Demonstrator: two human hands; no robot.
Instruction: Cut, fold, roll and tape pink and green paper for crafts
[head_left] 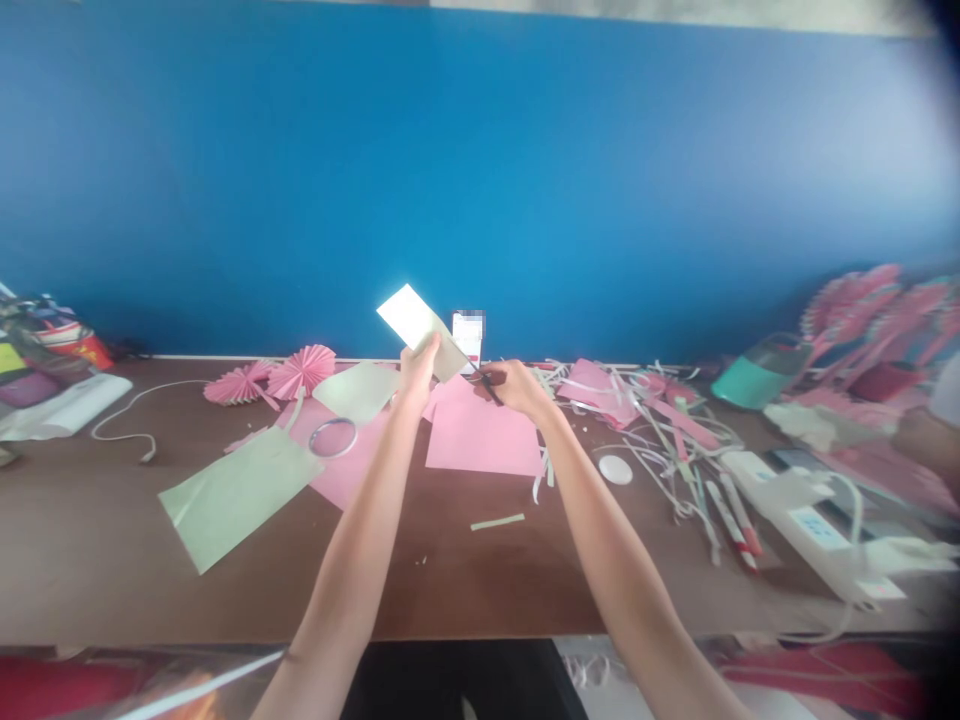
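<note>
My left hand [420, 368] is closed on a pale sheet of paper [412, 315], held tilted above the table. In my right hand [519, 386] is a pair of dark scissors [491, 386], with the blades at the paper's lower right edge. Whether the blades are apart is too small to tell. Beneath my hands lies a pink sheet [484, 435] on the brown table. A narrow pale paper strip [497, 522] rests nearer to me. Just behind the scissors stands a phone [468, 328] with a lit screen.
Pale green paper [240, 490], a tape roll [332, 437] and pleated pink fans [300, 372] lie left. To the right are tangled paper strips [675, 440], markers [727, 520], a power strip [810, 525] and a green container [757, 372]. Another person's arm [930, 440] shows far right.
</note>
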